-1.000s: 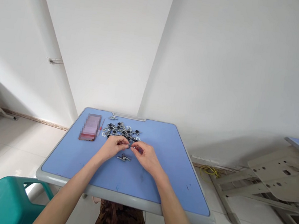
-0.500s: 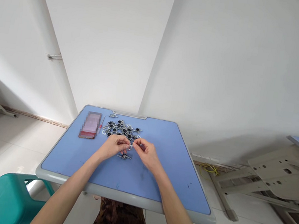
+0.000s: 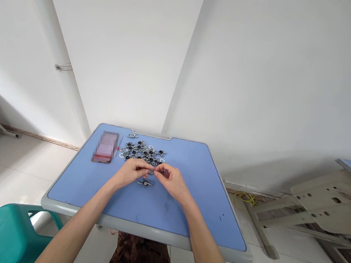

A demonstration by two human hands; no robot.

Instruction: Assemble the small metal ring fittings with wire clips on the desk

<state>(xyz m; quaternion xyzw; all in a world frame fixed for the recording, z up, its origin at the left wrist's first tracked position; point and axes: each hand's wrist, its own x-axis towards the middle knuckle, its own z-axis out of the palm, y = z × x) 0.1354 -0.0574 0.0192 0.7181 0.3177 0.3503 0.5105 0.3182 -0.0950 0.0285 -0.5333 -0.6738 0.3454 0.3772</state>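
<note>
Over the blue table [image 3: 184, 203], my left hand [image 3: 131, 172] and my right hand [image 3: 172, 182] meet fingertip to fingertip. Both pinch a small metal part [image 3: 151, 172], mostly covered by the fingers, so its exact kind does not show. Just below them on the tabletop lies a small metal fitting [image 3: 145, 183] with a round middle and a thin bar. Behind the hands spreads a pile of similar metal fittings [image 3: 139, 150] with black round centres. One more fitting [image 3: 132, 135] lies apart near the far edge.
A phone [image 3: 106, 146] lies at the table's left, beside a thin screwdriver [image 3: 119, 144] with a red part. A green plastic stool [image 3: 5, 229] stands at lower left. White walls rise behind the table. Another desk [image 3: 325, 211] and a yellow cable [image 3: 244, 197] are on the right.
The fingertips have shifted slightly on the small metal part, which has turned between them. Both hands stay in nearly the same place, and the pile looks unchanged.
</note>
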